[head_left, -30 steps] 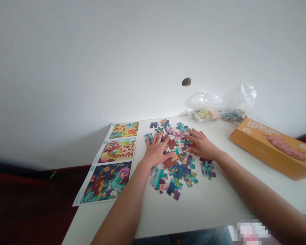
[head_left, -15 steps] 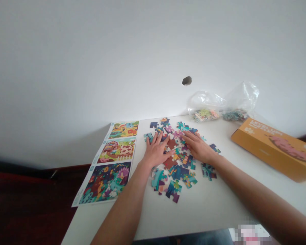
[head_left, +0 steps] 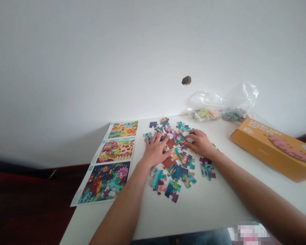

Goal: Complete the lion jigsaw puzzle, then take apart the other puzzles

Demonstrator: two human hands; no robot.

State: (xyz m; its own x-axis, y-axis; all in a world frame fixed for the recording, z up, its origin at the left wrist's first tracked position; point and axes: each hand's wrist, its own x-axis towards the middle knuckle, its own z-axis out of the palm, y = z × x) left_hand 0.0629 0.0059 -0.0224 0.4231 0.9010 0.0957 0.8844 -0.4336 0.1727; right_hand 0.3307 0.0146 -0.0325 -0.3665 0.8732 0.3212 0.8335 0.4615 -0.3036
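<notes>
Colourful jigsaw puzzle pieces (head_left: 175, 172) lie in a loose, partly overlapping spread on the white table (head_left: 163, 217). My left hand (head_left: 156, 149) rests palm down over the left part of the spread, fingers apart, hiding the pieces under it. At the right side, my right hand (head_left: 199, 144) is curled, its thumb and forefinger at the edges of a small red and teal puzzle piece (head_left: 182, 139). That piece still lies among the others. A picture sheet (head_left: 98, 163) with three printed scenes lies left of my left hand.
Two clear plastic bags of puzzle pieces (head_left: 205, 114) stand at the back against the white wall (head_left: 117, 61). An orange puzzle box (head_left: 272, 146) lies at the right. The table's left edge drops to a dark red floor (head_left: 35, 204).
My right hand has gone from lying flat with fingers stretched to a curled grip, shifting slightly right and uncovering some pieces. My left hand stays nearly still.
</notes>
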